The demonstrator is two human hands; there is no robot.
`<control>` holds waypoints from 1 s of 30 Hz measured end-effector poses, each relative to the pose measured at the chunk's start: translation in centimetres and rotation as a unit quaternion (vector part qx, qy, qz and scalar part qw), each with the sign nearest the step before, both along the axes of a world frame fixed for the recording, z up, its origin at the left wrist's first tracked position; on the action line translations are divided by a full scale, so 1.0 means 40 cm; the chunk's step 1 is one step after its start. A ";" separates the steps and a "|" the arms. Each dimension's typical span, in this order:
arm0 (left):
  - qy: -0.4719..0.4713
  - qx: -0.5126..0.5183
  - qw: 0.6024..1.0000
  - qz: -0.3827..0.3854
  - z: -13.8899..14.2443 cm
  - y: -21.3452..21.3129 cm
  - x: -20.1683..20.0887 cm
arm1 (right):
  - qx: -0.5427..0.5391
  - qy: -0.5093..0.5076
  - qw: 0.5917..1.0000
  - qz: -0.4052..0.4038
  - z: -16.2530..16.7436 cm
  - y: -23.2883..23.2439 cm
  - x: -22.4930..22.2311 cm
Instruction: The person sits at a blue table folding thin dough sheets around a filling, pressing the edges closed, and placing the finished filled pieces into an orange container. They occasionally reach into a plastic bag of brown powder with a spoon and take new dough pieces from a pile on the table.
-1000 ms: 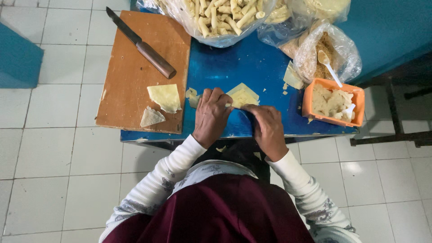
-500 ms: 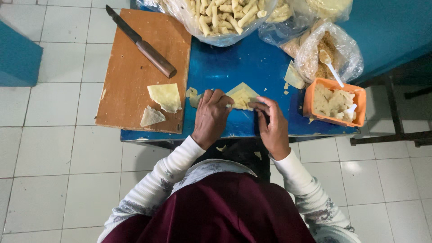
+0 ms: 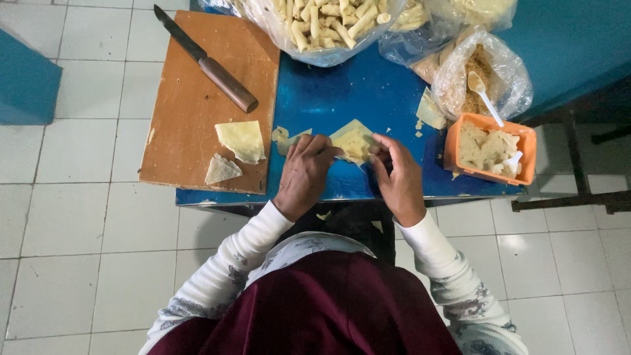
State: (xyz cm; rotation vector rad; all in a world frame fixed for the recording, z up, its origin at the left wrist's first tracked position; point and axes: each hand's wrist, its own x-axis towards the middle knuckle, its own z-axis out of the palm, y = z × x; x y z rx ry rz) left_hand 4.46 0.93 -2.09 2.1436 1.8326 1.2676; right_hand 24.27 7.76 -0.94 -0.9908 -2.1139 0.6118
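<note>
A pale yellow pastry wrapper [image 3: 353,140] lies on the blue table [image 3: 342,92] in front of me. My left hand [image 3: 303,174] presses its fingers on the wrapper's left edge. My right hand [image 3: 397,177] pinches the wrapper's right edge with its fingertips. Both hands rest on the table's near edge. What lies under the fingers is hidden.
A wooden cutting board [image 3: 197,112] on the left carries a knife [image 3: 207,60] and two wrapper pieces [image 3: 242,140]. A clear bag of rolled pastries [image 3: 325,23] stands at the back. An orange tub [image 3: 490,150] with filling and a white spoon sits right, beside more plastic bags [image 3: 480,75].
My right hand has moved up and to the right along the wrapper's edge. My left hand stays on the wrapper's left side. The wrapper has shifted slightly.
</note>
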 end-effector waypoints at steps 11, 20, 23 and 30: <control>0.021 -0.025 0.999 -0.001 0.002 -0.019 -0.009 | 0.015 -0.023 0.999 -0.046 -0.016 0.020 -0.025; 0.099 0.004 0.995 0.001 -0.009 -0.029 -0.009 | -0.026 -0.035 0.998 -0.055 -0.005 0.016 -0.010; 0.061 -0.003 0.998 -0.005 -0.004 -0.026 -0.006 | 0.013 -0.034 0.999 -0.027 -0.001 0.018 -0.017; -0.006 0.037 0.999 0.002 0.009 -0.001 0.007 | -0.054 0.004 0.998 -0.040 0.009 0.000 -0.010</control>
